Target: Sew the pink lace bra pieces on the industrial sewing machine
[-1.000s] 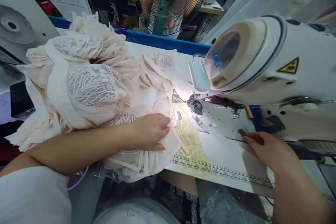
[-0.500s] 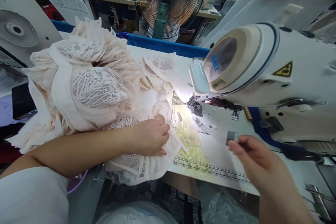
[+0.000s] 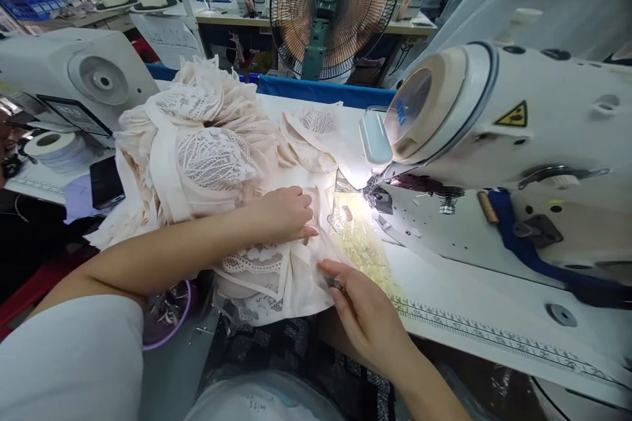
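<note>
The cream lace-trimmed piece (image 3: pixel 276 270) lies flat on the table (image 3: pixel 444 289), just left of the sewing machine (image 3: pixel 494 145) and short of its needle area (image 3: pixel 378 200); no part of it appears to sit under the presser foot, so by my judgement stitching on this piece has not begun and positioning is the step in hand. The left hand (image 3: pixel 286 210) rests palm-down on the cloth, fingers spread and pressing it flat. The right hand (image 3: pixel 365 312) reaches in from the machine side, its grip pinching the near edge of the piece between thumb and fingertips; whether a small item is also held there I cannot tell. Left of the machine and behind the piece stands a heaped pile of like pieces (image 3: pixel 197 138); which of them are sewn cannot be told. A printed ruler (image 3: pixel 494 339) runs along the table edge below the machine. A fan (image 3: pixel 336 0) stands behind it.
</note>
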Motion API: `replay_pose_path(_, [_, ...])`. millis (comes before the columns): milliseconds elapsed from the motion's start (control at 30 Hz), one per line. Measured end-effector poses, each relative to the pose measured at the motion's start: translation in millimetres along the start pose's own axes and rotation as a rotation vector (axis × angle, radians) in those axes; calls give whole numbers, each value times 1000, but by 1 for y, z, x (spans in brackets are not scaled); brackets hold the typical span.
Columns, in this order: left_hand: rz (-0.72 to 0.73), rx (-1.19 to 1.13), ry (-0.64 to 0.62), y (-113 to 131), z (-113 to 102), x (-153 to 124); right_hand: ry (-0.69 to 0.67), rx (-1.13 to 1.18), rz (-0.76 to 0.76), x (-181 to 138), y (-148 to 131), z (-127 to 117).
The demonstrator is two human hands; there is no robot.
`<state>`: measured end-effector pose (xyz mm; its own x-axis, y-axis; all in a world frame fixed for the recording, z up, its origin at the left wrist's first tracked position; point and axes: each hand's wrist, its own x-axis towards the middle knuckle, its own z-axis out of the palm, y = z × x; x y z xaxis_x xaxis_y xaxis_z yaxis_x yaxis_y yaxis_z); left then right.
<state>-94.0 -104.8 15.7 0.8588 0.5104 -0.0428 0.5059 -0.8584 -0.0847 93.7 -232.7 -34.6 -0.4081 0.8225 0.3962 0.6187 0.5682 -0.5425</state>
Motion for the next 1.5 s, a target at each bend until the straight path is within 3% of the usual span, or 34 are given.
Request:
replay_pose_path(100, [48, 15, 38, 12, -7, 3, -49, 14, -2, 1, -2, -2])
replay_pose_path(200, [228, -78, 69, 23, -1, 7, -84, 54, -22, 1, -1, -4])
replay_pose_path(400, [288, -150, 48, 13, 19, 1, -162, 165, 5, -1, -1, -9])
replay_pose_path(600, [340, -125, 183, 8, 27, -12, -76, 245, 263, 7, -10, -6])
replay_pose_path(800, [271, -125, 75, 11, 25, -16, -21, 222, 550, 19, 2, -8])
replay_pose_path(867, [256, -136, 40, 11, 23, -17, 14, 67, 526, 27, 5, -9])
replay_pose_path(1033, [183, -156, 36, 11, 23, -18, 92, -331, 292, 44, 5, -2])
replay_pose_path(1500, [191, -159, -87, 9, 17, -16, 52, -595, 215, 48, 6, 15])
